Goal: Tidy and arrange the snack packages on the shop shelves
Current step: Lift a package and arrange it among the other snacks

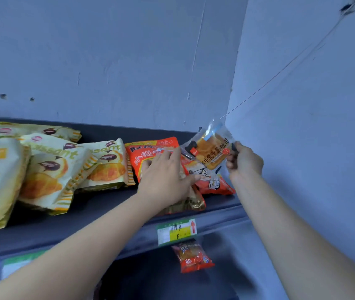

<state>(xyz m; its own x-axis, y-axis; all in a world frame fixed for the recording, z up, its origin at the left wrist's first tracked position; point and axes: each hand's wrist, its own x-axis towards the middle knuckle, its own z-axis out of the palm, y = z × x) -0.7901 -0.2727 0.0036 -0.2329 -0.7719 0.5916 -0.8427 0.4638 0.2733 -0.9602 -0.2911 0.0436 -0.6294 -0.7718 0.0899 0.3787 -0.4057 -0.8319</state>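
Note:
My right hand (244, 161) pinches the right edge of a clear toast packet (212, 149) and holds it tilted above the shelf's right end. My left hand (165, 176) lies flat with straight fingers on an orange-red snack bag (150, 153). Under and right of that hand lie a gold-trimmed packet (190, 203) and a red packet with a cartoon figure (214, 182). Several cream and yellow croissant bags (49, 169) are piled on the left part of the dark shelf (98, 204).
A green and yellow price label (176, 231) is clipped to the shelf's front edge. On the shelf below lies a small red snack packet (192, 258). A blue-grey back wall and a side wall (302, 126) close the shelf at the right.

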